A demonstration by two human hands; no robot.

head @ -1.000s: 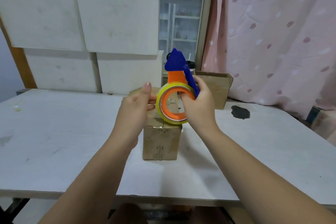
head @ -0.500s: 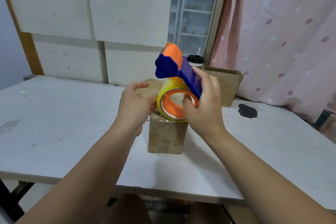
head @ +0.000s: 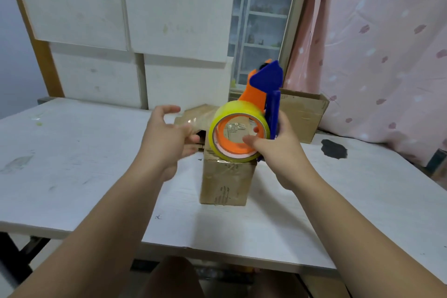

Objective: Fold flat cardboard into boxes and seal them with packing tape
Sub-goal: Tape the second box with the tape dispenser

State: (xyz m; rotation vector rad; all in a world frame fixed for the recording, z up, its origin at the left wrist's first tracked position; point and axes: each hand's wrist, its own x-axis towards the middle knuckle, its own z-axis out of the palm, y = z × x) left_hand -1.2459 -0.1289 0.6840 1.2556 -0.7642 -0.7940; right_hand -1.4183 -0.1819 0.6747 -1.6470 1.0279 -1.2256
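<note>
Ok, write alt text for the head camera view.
The right hand holds a tape dispenser at the top of a small cardboard box on a white table, while the left hand, blurred, is beside it.

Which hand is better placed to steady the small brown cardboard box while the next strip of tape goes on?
Left, probably. The left hand is loosely curled, apparently empty, close beside the small brown cardboard box; the right hand grips the blue and orange tape dispenser above it.

Right hand (head: 278, 150) grips blue-orange tape dispenser (head: 255, 97) over cardboard box (head: 227, 181) on table (head: 72, 164); left hand (head: 167, 138), fingers loose, blurred, just beside box flap
</note>
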